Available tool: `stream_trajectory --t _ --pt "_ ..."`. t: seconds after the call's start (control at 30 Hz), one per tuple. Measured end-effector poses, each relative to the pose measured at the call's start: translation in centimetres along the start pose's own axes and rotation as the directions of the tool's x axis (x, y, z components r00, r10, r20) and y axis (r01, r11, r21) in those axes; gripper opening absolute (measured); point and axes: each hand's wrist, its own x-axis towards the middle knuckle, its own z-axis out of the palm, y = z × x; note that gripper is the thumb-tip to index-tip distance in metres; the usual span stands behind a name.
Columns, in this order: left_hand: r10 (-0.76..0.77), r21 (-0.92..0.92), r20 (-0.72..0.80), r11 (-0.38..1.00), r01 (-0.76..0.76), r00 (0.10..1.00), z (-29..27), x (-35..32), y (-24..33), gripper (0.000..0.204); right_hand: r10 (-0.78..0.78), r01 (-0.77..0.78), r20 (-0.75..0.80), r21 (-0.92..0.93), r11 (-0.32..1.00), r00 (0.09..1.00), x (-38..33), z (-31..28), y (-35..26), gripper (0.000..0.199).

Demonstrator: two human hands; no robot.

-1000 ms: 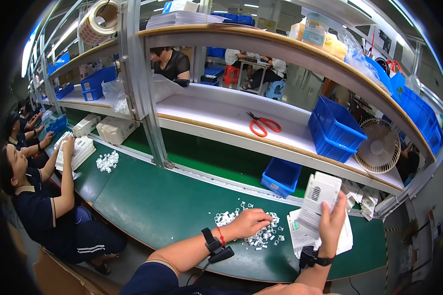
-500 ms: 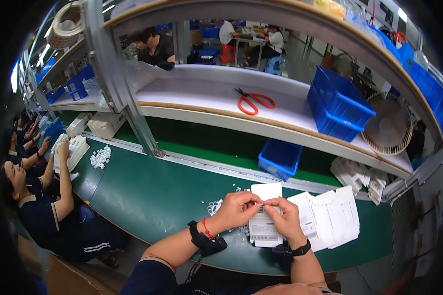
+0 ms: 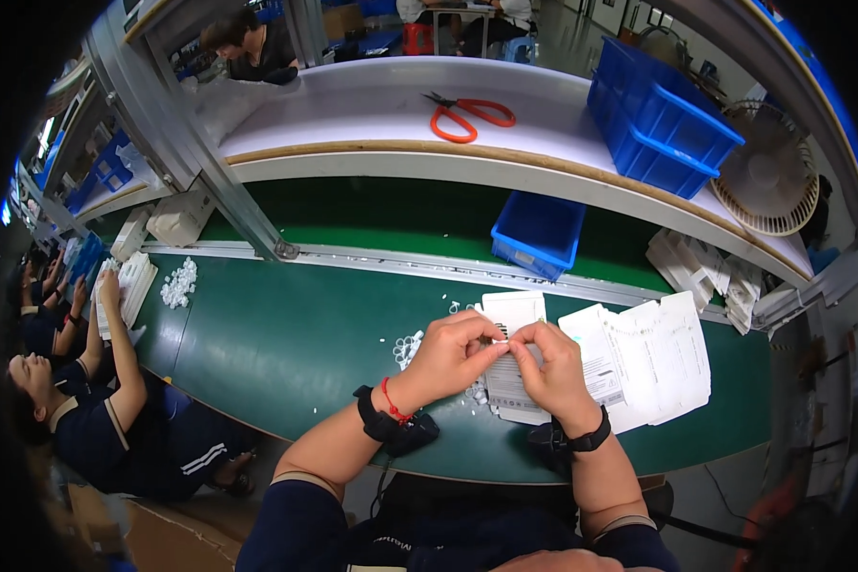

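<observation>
My left hand (image 3: pixel 451 355) and my right hand (image 3: pixel 553 374) meet fingertip to fingertip, each in a pinch. A tiny whitish piece seems to be between them, too small to name. Below them lies a white flat printed carton (image 3: pixel 513 305), partly hidden by my fingers. Just left of it, beside my left hand, small white plastic rings (image 3: pixel 408 349) lie in a loose pile. To the right of my right hand, more white flat cartons (image 3: pixel 675 357) are fanned out, overlapping one another.
A blue bin (image 3: pixel 539 234) stands beyond the hands, under a shelf (image 3: pixel 353 110). On that shelf are red-handled scissors (image 3: pixel 469 116), stacked blue bins (image 3: pixel 663 124) and a fan (image 3: pixel 767 167). At left, a co-worker (image 3: pixel 114 400) handles cartons near white pieces (image 3: pixel 178 283) on the green table (image 3: pixel 267 334).
The view has tilted downward, so the shelf and bins sit higher in the picture. My hands remain pinched together over the carton, with little change in the fingers.
</observation>
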Motion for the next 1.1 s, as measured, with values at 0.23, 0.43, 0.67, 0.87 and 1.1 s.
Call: stream_trajectory --t 0.23,0.43,0.67,0.87,1.1 --pt "-0.169 -0.142 -0.169 0.979 0.146 0.971 -0.1 0.0 -0.5 0.008 0.206 -0.234 0.131 0.252 0.939 0.97 -0.1 -0.7 -1.0 0.044" --pt "-0.258 -0.151 -0.13 0.96 0.238 0.958 -0.2 -0.4 -0.8 0.009 0.231 -0.35 0.29 0.474 0.808 0.928 -1.2 0.7 0.4 0.031" --pt "-0.305 -0.328 -0.082 0.907 0.263 0.949 0.3 -0.2 -1.0 0.008 0.225 -0.332 0.294 0.397 0.856 0.929 -1.1 0.0 0.0 0.023" --pt "-0.215 -0.124 -0.237 0.974 0.19 0.947 -0.1 -0.3 -0.2 0.007 0.141 -0.228 0.304 0.274 0.934 0.942 0.1 0.2 -1.4 0.024" --pt "-0.221 -0.4 -0.254 0.91 0.106 0.942 2.7 -0.6 -1.5 0.006 -0.019 -0.016 0.203 0.165 0.986 0.979 -0.4 -0.1 -2.6 0.028"
